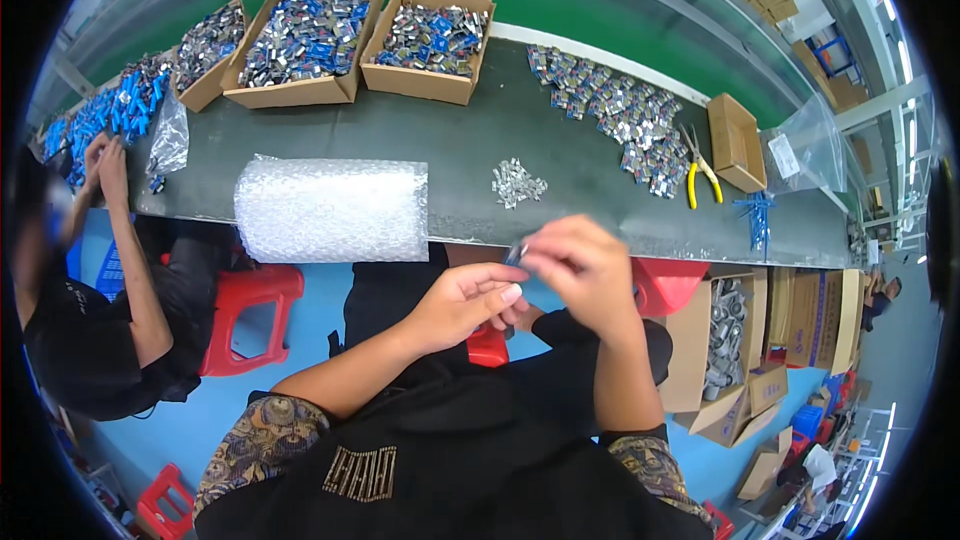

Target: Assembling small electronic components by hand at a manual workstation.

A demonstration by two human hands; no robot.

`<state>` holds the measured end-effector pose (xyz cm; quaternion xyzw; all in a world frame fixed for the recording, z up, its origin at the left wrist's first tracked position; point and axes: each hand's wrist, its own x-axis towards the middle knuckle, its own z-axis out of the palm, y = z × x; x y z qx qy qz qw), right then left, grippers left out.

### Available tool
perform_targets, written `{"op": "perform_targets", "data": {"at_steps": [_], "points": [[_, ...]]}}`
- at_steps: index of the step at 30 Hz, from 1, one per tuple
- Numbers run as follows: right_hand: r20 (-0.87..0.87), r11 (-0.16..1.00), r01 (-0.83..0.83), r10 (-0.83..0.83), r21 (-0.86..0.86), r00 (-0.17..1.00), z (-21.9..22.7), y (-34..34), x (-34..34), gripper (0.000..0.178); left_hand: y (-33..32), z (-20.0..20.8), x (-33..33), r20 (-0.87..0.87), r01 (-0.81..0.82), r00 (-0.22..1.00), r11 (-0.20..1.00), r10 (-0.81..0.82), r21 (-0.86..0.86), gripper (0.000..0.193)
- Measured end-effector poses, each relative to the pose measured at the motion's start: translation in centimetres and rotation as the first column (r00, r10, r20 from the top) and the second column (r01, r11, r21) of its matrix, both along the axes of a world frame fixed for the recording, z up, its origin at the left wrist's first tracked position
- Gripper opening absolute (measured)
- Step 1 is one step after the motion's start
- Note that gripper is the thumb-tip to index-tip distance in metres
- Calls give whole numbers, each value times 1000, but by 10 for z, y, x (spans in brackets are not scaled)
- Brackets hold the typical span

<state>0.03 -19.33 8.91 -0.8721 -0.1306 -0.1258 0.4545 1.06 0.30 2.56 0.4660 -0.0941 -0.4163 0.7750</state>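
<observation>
My left hand [468, 304] is closed, its thumb and fingers pinching a small dark-blue part [516, 254] just off the table's front edge. Over the same part, my right hand [583, 265] is bent into a pinch and somewhat blurred. What its fingertips hold is too small to make out. Beyond the hands, a small heap of shiny metal pieces [518, 183] lies on the dark table [460, 140]. To its right spreads a pile of small silver-and-blue parts [625, 110].
A bubble-wrap roll [335, 210] lies at the front edge. Part-filled cardboard boxes [300, 90] line the back left. Yellow-handled pliers [704, 180], an open small box [738, 143] and blue strips [757, 222] sit at right. A co-worker's hands [108, 162] work at far left.
</observation>
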Motion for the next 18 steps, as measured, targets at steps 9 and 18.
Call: {"op": "perform_targets", "data": {"at_steps": [9,18], "points": [[46,993,69,-65,-92,997,-17,-2,-11,21,4,-13,-7,-39,-6,999,1000,6,-9,23],[243,914,315,-255,-255,936,-35,-6,14,22,2,-19,-11,-27,49,998,999,-49,-11,30]]}}
